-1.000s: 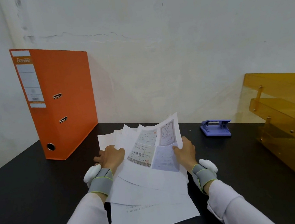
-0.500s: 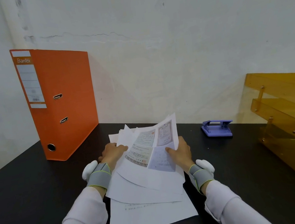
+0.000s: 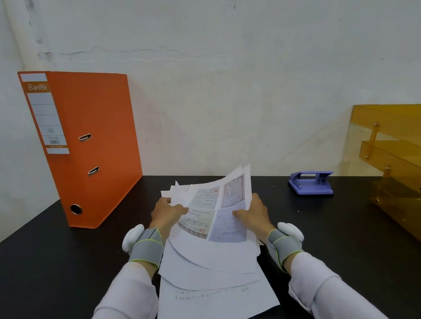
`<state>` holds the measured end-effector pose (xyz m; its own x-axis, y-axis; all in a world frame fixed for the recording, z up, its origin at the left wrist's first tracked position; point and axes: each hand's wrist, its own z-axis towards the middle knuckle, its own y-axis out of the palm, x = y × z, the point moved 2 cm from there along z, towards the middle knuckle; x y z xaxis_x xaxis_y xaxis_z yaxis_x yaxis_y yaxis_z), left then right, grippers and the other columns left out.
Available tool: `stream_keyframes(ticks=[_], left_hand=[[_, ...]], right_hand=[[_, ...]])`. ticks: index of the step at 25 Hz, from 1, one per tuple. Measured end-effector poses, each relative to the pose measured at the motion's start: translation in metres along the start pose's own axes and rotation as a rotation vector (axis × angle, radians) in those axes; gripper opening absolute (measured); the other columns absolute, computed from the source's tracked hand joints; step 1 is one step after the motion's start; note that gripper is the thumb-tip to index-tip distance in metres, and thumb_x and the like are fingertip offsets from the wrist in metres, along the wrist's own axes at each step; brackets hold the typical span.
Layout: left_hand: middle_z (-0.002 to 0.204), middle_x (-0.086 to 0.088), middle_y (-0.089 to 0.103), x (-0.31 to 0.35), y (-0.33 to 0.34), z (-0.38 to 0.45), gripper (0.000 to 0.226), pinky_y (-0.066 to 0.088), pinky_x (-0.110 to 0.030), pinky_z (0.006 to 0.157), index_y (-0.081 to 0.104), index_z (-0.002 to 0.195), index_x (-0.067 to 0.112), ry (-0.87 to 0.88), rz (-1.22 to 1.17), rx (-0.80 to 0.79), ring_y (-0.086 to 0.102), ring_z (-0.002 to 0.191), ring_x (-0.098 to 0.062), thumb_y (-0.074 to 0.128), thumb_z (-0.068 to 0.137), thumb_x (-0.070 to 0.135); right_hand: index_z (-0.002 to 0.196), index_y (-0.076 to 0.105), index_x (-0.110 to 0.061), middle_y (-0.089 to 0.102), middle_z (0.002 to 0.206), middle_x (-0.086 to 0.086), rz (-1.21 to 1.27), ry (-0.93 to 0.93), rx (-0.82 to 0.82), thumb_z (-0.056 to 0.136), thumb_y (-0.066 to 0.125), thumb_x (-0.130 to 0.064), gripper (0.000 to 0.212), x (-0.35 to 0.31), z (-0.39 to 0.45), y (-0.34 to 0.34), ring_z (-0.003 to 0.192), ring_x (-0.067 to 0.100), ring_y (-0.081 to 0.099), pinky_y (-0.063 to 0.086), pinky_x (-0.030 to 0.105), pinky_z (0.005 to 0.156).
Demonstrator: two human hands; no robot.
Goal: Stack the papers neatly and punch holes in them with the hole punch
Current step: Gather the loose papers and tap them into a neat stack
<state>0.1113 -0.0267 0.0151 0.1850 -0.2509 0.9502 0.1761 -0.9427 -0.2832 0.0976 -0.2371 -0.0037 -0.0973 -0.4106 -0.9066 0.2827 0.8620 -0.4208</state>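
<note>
Both hands closer together than second ago; loose papers [image 3: 210, 243] at surface centre gathering, fanned, far edges lifted. Left hand [image 3: 167, 214] fingers clasp left edge; right hand [image 3: 252, 211] fingers pinch right edge. Hole punch [image 3: 311, 182] at 2 o'clock, untouched. Squaring unfinished.

The spine of the orange binder [image 3: 88, 146] bears the brand "Bantex". Print on the papers [image 3: 213, 229] and the spine's barcode label is too small to read.
</note>
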Motion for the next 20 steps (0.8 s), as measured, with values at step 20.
stream_keyframes(ticks=[20], left_hand=[[0.123,-0.024,0.059,-0.008,0.003,-0.002,0.046,0.049,-0.043,0.091,0.049,0.121,-0.006,-0.076,-0.096,-0.132,0.059,0.109,-0.039,0.066,0.079,0.003]], right_hand=[[0.095,0.061,-0.012,0.067,0.111,0.016,0.156,0.18,0.044,0.075,0.066,0.005,0.026,0.001,0.001,-0.004,0.085,0.027,0.058,0.05,0.035,0.074]])
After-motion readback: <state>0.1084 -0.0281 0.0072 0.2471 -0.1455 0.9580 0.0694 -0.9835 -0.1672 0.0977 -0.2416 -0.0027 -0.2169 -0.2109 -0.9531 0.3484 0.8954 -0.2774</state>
